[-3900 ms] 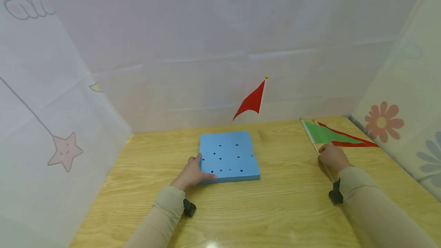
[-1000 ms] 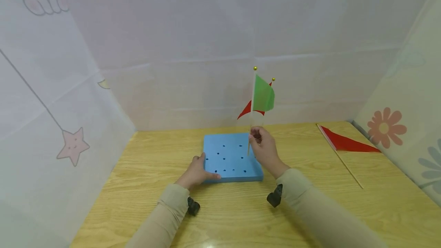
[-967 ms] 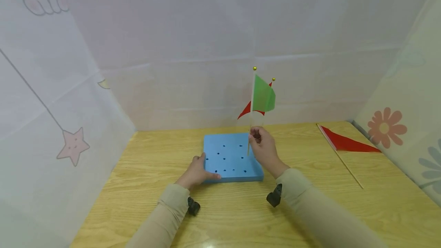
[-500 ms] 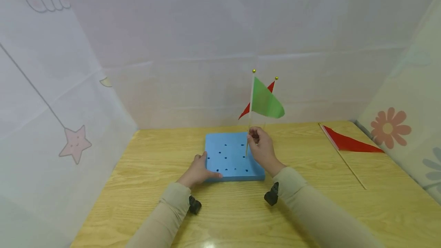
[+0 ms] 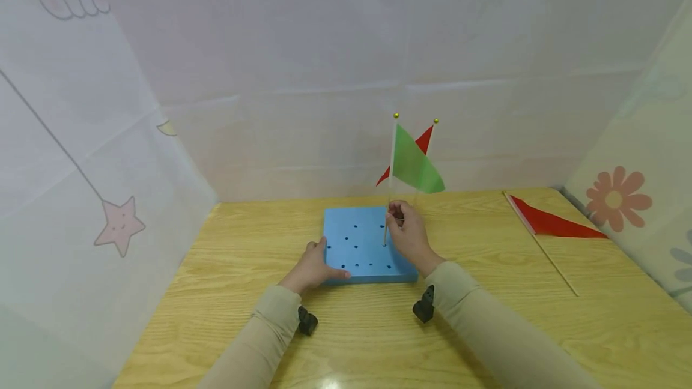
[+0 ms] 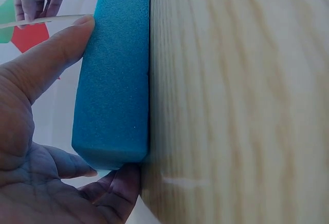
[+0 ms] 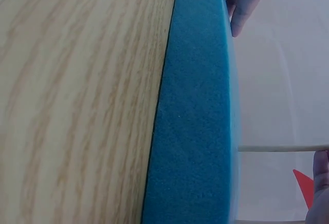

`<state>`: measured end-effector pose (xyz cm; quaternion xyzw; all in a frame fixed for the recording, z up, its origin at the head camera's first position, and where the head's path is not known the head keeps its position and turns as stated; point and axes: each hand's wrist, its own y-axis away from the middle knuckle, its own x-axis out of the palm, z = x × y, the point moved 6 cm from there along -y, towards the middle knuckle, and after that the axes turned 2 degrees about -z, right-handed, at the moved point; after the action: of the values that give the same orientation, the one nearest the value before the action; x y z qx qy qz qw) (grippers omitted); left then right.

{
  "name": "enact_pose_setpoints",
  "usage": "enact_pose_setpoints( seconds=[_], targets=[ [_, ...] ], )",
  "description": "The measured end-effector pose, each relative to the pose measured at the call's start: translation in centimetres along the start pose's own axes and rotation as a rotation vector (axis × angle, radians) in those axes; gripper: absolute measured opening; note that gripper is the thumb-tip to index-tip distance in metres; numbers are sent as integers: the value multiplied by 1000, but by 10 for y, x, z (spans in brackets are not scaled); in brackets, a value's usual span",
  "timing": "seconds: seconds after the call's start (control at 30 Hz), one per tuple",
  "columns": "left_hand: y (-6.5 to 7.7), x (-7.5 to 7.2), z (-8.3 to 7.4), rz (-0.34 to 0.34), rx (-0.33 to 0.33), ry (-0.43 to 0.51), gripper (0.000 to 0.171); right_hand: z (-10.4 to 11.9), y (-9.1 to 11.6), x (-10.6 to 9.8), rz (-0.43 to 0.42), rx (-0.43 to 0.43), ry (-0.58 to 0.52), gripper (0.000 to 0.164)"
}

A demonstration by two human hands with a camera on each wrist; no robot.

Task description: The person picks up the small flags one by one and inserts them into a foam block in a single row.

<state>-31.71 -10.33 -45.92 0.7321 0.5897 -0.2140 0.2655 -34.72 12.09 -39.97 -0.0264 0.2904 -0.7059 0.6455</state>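
Green flag (image 5: 408,164), right of frame centre: wooden stick pinched low in the right hand (image 5: 409,234), presumably for aim, its lower end at a hole in the blue foam block (image 5: 367,236), depth of entry unclear. The block's lower-left corner is gripped by the left hand (image 5: 312,269), seemingly as a brace. Flag nearly upright, cloth light green and drooping lower right, white sleeve, gold ball finial.

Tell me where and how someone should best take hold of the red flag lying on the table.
I'd pinch that red flag by the bare lower part of its stick, coming down from above on the near side. The stick is thin and lies flat, its bare end pointing toward the viewer, while the cloth sits at the far end, spreading rightward, probably easy to crumple.
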Motion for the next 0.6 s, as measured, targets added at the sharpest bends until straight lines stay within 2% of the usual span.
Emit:
enact_pose_setpoints(
  seconds=[0.6],
  targets=[
    [-1,0,1,8,-3,-20,117,-17,7,5,3,11,36,20]
  ],
)
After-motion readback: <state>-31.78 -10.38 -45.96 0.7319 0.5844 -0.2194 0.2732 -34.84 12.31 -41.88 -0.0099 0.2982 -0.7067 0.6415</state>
